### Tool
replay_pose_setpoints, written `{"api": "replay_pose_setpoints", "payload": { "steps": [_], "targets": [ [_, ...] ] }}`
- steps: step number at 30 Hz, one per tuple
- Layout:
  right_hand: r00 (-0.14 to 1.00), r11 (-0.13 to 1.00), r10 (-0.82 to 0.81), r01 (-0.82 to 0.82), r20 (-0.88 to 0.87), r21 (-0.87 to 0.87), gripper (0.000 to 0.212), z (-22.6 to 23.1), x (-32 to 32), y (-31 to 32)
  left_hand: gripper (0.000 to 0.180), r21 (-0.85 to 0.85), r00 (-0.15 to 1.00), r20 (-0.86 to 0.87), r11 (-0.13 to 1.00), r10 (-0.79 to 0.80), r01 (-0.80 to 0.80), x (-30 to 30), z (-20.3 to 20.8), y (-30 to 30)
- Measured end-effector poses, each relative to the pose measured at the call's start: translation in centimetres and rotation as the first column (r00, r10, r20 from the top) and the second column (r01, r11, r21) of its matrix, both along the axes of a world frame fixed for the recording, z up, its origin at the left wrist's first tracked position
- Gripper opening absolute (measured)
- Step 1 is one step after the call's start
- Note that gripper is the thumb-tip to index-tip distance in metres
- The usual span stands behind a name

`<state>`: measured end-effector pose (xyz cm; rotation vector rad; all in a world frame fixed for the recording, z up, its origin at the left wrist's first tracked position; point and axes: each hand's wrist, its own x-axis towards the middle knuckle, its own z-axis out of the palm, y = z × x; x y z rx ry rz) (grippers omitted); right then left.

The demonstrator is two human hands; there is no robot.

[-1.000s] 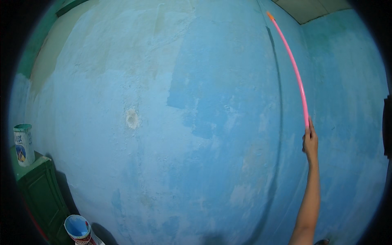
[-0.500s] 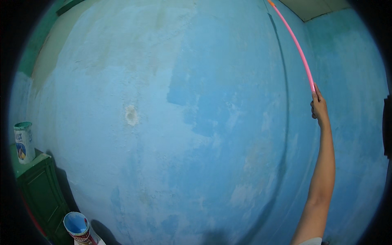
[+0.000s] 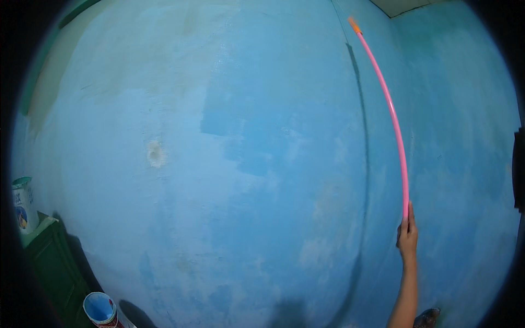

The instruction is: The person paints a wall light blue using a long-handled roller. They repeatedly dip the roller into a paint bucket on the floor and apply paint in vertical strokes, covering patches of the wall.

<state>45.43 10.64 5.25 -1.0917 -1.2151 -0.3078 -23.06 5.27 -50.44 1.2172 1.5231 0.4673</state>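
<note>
My right hand (image 3: 407,238) is closed around the lower part of a long pink pole (image 3: 395,120), with one finger lying along it. The pole rises steeply, leaning left toward its orange tip (image 3: 355,25) near the top of the picture. Behind it stands a blue-painted wall (image 3: 284,208), patchy in lighter and darker blue. A dark shadow of the pole (image 3: 363,164) runs down the wall to its left, with a thin line continuing above. Whatever may be fixed past the orange tip cannot be made out. My left hand is out of sight.
At the lower left, a green cabinet (image 3: 52,262) carries a white can with a green-stained rim (image 3: 24,205). A bucket with blue paint inside (image 3: 99,307) stands beside it. A dark, shiny object (image 3: 427,318) shows at the bottom right. The ceiling (image 3: 399,6) meets the wall corner above.
My right hand has come down a long way with the pink pole, bringing more of the orange tip into sight. The view has shifted slightly, and the dark object at the bottom right shows more.
</note>
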Motion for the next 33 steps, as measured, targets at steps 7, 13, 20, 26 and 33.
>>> {"api": "replay_pose_setpoints", "payload": {
  "steps": [7, 13, 20, 26, 33],
  "targets": [
    [0.999, 0.998, 0.016, -0.019, -0.041, -0.065, 0.048, -15.8, -0.6, 0.6, 0.038, 0.075, 0.979, 0.022, 0.977, -0.203, 0.201, -2.0, -1.4, 0.2],
    [0.999, 0.997, 0.004, -0.008, -0.05, -0.078, 0.048, -21.5, -2.1, 0.0, 0.036, 0.009, 0.98, -0.06, 0.982, -0.19, 0.191, -0.5, -0.2, -0.2],
    [1.0, 1.0, -0.013, 0.013, -0.027, 0.004, 0.046, -11.9, -1.0, 3.1, 0.037, -0.008, 0.996, -0.048, 0.997, -0.073, 0.073, 1.3, 0.2, 1.5],
    [0.999, 0.997, -0.025, 0.028, -0.034, 0.075, 0.045, -1.8, -4.1, 5.8, 0.037, -0.017, 0.999, -0.035, 1.0, -0.005, 0.005, 1.8, -0.1, 0.5],
    [0.993, 0.983, 0.113, -0.105, -0.041, 0.149, 0.038, -3.6, -7.6, 8.0, 0.038, -0.019, 0.999, -0.011, 0.999, 0.039, -0.039, 2.0, -0.5, -0.2]
  ]
}}
